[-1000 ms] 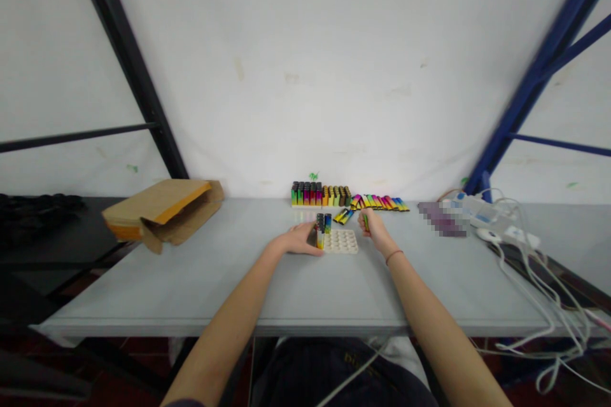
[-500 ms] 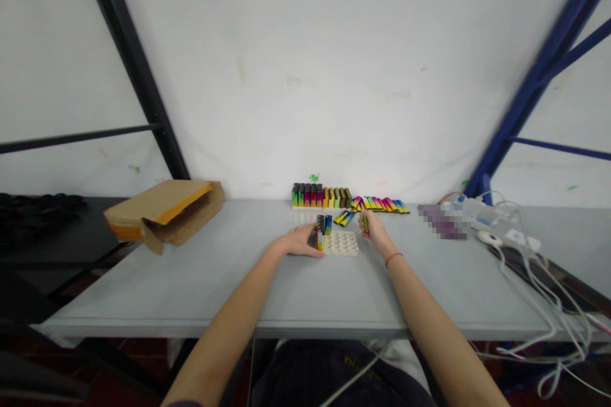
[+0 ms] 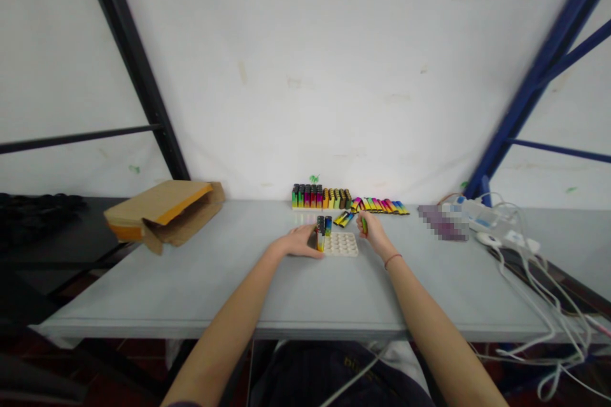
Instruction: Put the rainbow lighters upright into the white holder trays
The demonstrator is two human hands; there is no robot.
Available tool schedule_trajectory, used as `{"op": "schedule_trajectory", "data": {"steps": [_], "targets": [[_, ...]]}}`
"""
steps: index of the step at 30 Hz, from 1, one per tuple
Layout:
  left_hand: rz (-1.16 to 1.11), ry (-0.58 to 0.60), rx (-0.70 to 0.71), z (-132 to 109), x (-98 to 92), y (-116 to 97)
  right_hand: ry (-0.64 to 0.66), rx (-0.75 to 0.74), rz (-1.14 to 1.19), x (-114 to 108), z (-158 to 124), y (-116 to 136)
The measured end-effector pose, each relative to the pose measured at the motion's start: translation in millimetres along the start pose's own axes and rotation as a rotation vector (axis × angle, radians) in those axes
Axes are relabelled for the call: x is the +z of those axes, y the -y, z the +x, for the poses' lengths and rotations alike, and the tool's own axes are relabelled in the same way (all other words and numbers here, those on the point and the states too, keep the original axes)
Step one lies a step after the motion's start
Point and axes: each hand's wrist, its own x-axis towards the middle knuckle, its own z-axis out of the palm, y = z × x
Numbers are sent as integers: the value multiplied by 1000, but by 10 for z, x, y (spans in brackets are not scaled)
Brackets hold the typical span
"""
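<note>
My left hand (image 3: 298, 242) is closed around the left end of a white tray with round holes (image 3: 342, 244), its thumb along the front edge. At that end a few lighters (image 3: 320, 238) with black tops stand upright in the tray, close against the hand. My right hand (image 3: 373, 233) is closed on a green lighter (image 3: 365, 225), just beyond the tray's right side and above the table. Its fingers hide part of that lighter. Two yellow-and-blue lighters (image 3: 344, 219) lie behind the tray.
Filled racks of upright lighters (image 3: 307, 196) stand by the wall, with a row of lying lighters (image 3: 382, 205) to their right. An opened cardboard box (image 3: 162, 210) lies on the left. White cables (image 3: 525, 261), a power strip (image 3: 487, 216) and a pixelated purple item (image 3: 443, 222) occupy the right.
My right hand, with the green lighter in it, has shifted slightly left towards the tray. The left hand stays at the tray's left end.
</note>
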Motion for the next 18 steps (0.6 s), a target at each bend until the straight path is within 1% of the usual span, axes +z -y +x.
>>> {"op": "schedule_trajectory", "data": {"steps": [3, 6, 9, 14, 18], "targets": [[12, 1, -2, -5, -9, -12, 6, -30, -6, -11, 8, -9], [17, 3, -5, -6, -10, -19, -50, -86, -58, -24, 13, 9], [18, 8, -10, -5, -9, -20, -98, -88, -90, -26, 12, 32], [19, 12, -14, -11, -17, -33, -110, -68, -76, -14, 9, 35], [19, 12, 4, -12, -20, -35, -96, -148, -74, 0, 15, -24]]}}
